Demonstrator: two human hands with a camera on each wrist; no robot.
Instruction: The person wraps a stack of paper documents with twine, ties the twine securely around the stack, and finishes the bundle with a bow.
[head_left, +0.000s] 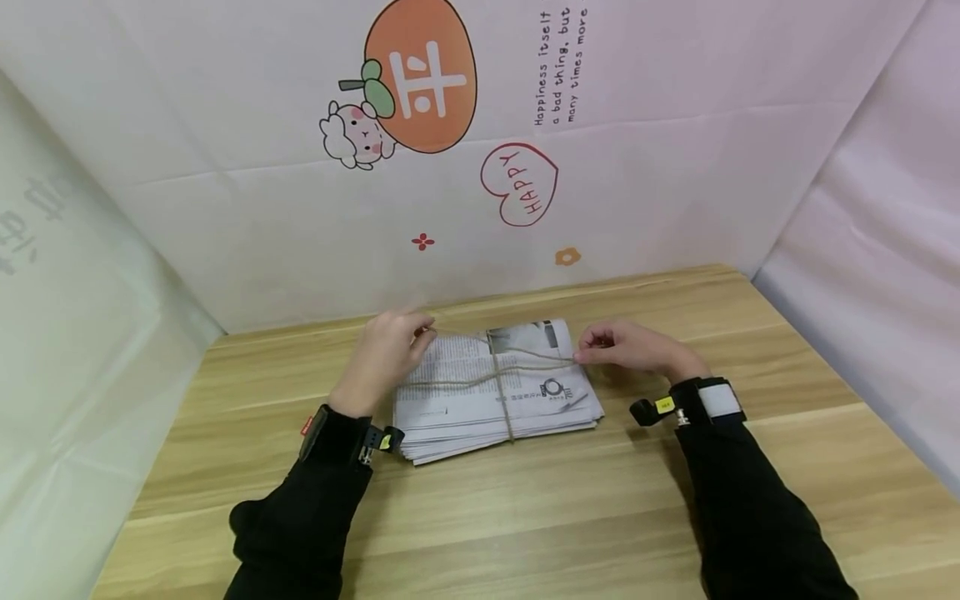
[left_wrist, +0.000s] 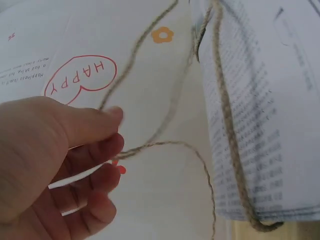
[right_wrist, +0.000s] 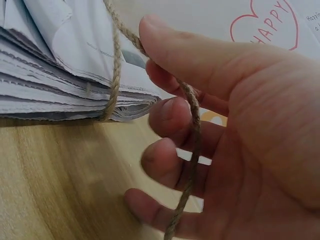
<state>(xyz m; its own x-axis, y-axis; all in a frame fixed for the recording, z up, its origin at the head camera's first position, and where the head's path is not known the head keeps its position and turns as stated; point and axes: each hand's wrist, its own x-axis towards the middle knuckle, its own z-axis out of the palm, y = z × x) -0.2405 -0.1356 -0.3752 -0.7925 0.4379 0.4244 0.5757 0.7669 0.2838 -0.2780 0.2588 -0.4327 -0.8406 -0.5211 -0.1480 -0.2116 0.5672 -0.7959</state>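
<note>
A stack of folded newspapers [head_left: 457, 433] lies flat on the wooden table, with brown twine [right_wrist: 116, 70] wrapped around it. The strands cross on top, one running front to back and another side to side. By the far left corner, my left hand [head_left: 384, 358] pinches a length of twine between thumb and fingertips. My right hand [head_left: 633, 346], beside the right edge, pinches another length between thumb and index finger. Its loose tail hangs across the other fingers in the right wrist view. In the left wrist view, slack strands stretch from my left fingertips toward the stack.
The wooden table [head_left: 555, 517] extends in front of and beside the stack. A white printed cloth [head_left: 285, 250] hangs close behind the table's back edge, and more pale cloth flanks both sides. Each wrist carries a strapped-on small black camera.
</note>
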